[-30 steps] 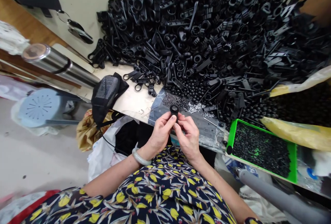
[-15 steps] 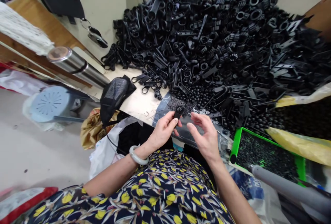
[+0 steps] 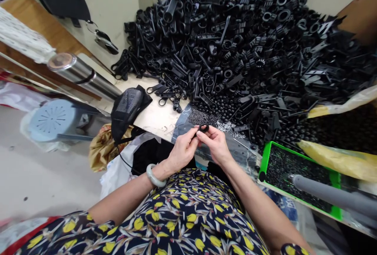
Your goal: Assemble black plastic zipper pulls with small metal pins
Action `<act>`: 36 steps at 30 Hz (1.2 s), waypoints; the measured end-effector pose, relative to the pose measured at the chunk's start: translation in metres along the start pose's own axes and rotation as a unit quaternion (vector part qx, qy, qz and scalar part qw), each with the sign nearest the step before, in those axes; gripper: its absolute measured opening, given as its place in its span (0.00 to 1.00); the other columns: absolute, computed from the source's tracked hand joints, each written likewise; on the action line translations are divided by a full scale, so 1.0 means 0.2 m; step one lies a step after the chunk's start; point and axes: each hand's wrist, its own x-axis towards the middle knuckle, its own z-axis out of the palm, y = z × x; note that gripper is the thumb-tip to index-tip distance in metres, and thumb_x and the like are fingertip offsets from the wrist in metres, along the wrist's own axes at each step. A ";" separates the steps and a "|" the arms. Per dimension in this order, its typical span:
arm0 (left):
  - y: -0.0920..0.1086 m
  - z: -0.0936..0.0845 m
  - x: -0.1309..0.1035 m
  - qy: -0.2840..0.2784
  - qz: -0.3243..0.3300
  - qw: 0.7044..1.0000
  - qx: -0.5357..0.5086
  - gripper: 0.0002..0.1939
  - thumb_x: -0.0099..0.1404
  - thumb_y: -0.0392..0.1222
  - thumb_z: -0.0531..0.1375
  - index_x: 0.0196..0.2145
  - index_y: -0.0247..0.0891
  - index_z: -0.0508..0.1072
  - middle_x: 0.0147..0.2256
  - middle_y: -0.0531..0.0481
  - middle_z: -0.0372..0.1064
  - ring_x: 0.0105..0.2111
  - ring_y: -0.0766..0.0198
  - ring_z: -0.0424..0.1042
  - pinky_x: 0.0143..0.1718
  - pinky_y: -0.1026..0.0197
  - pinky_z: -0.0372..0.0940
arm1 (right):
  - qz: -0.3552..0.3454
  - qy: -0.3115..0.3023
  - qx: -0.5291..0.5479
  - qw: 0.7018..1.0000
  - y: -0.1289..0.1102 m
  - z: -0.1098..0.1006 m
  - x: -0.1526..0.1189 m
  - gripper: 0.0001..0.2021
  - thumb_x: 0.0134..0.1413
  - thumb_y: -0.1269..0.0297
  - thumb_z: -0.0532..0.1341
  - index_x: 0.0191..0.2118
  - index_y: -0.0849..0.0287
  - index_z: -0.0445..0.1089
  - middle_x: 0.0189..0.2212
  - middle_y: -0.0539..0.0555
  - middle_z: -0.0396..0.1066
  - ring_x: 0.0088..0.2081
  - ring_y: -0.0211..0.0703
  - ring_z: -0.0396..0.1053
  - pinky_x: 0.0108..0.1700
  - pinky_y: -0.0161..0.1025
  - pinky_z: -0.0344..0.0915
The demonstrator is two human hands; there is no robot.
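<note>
A small black ring-ended part (image 3: pixel 203 128) is held between both hands, just in front of the work surface. My left hand (image 3: pixel 185 149) is closed round its handle end, which is mostly hidden by the fingers. My right hand (image 3: pixel 215 143) pinches the ring end from the other side. Just beyond the hands lie tiny dark pieces (image 3: pixel 197 116) and small silvery pins (image 3: pixel 225 126). A large heap of black plastic parts (image 3: pixel 218 43) rises behind them, with small black balls (image 3: pixel 225 105) at its near edge.
A green tray (image 3: pixel 266 160) of small black pieces stands at the right, near a grey tube (image 3: pixel 326 188). At the left are a black mesh pouch (image 3: pixel 129 107), a steel flask (image 3: pixel 85 76) and a blue stool (image 3: pixel 53 119).
My right hand has moved left and closed on the ring end of the black part, where it was apart and open before. The view has shifted slightly.
</note>
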 end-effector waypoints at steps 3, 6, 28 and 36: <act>0.00 0.01 0.04 -0.074 -0.042 0.995 -0.042 0.21 0.70 0.47 0.63 0.58 0.40 0.76 0.33 0.49 0.73 0.26 0.66 0.68 0.28 0.65 0.67 | 0.037 -0.031 0.015 0.999 0.01 -0.05 0.04 0.19 0.49 0.52 0.75 0.43 0.58 0.80 0.25 0.46 0.70 0.24 0.33 0.61 0.28 0.34 0.66; 0.05 0.01 0.06 -0.153 -0.057 0.980 -0.110 0.24 0.69 0.45 0.64 0.61 0.41 0.73 0.42 0.44 0.76 0.34 0.62 0.74 0.31 0.64 0.73 | 0.078 -0.057 0.053 0.994 -0.01 -0.09 0.05 0.20 0.51 0.54 0.75 0.48 0.58 0.79 0.23 0.44 0.66 0.21 0.30 0.55 0.24 0.30 0.61; 0.04 -0.07 0.02 -0.050 -0.010 0.986 -0.161 0.15 0.68 0.51 0.66 0.50 0.45 0.82 0.75 0.48 0.49 0.75 0.50 0.44 0.73 0.51 0.47 | -0.073 -0.062 -0.085 0.992 0.09 -0.03 -0.11 0.19 0.67 0.49 0.63 0.58 0.48 0.75 0.59 0.54 0.74 0.62 0.48 0.70 0.66 0.50 0.64; -0.08 -0.07 0.01 -0.031 -0.026 0.999 -0.027 0.20 0.70 0.46 0.64 0.58 0.43 0.77 0.66 0.42 0.65 0.63 0.52 0.67 0.62 0.55 0.64 | -0.123 0.032 -0.279 0.952 0.09 -0.15 -0.21 0.13 0.64 0.52 0.67 0.47 0.52 0.80 0.39 0.53 0.77 0.43 0.46 0.73 0.48 0.45 0.71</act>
